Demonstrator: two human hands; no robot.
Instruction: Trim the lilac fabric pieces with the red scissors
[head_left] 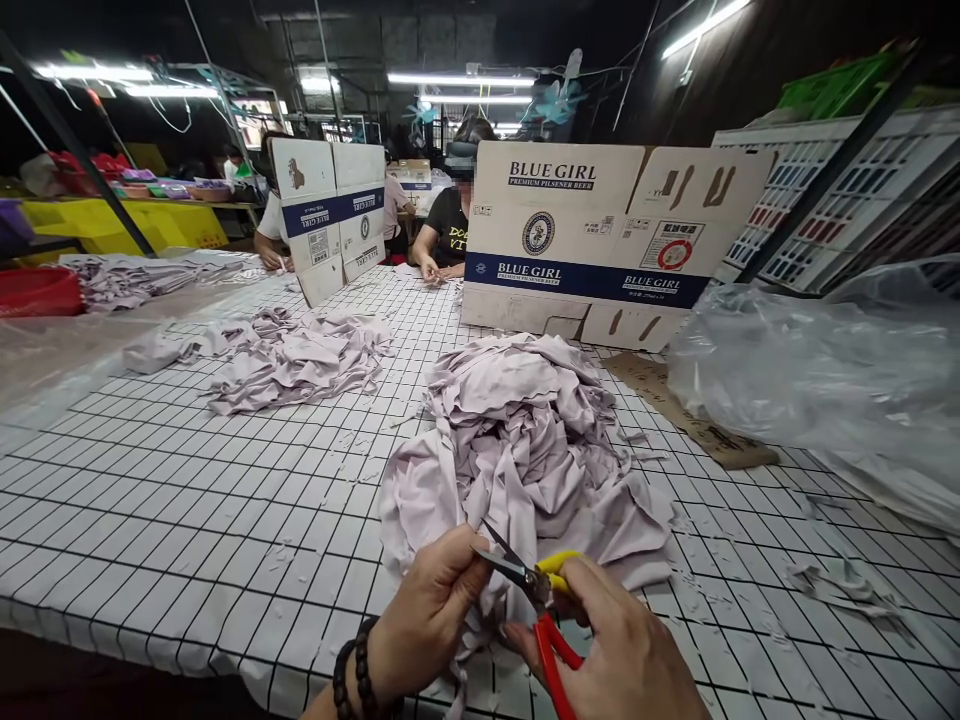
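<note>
My right hand (611, 630) grips a pair of scissors (544, 598) with one yellow and one red handle. The dark blades stand apart and point up to the left. Just left of them my left hand (435, 605), with dark bead bracelets at the wrist, is closed on a piece of pale lilac fabric, and one blade tip reaches its fingertips. Some of that fabric hangs between the hands. Right behind them is a large crumpled heap of the same fabric (517, 440) on the white table with black grid lines (247, 520).
A smaller fabric pile (300, 360) lies left of the heap. Beer cartons (592, 235) stand upright across the back. To the right are clear plastic bags (825, 350) and a brown cardboard piece (682, 410). Small scraps dot the table. Co-workers (450, 225) sit beyond the cartons.
</note>
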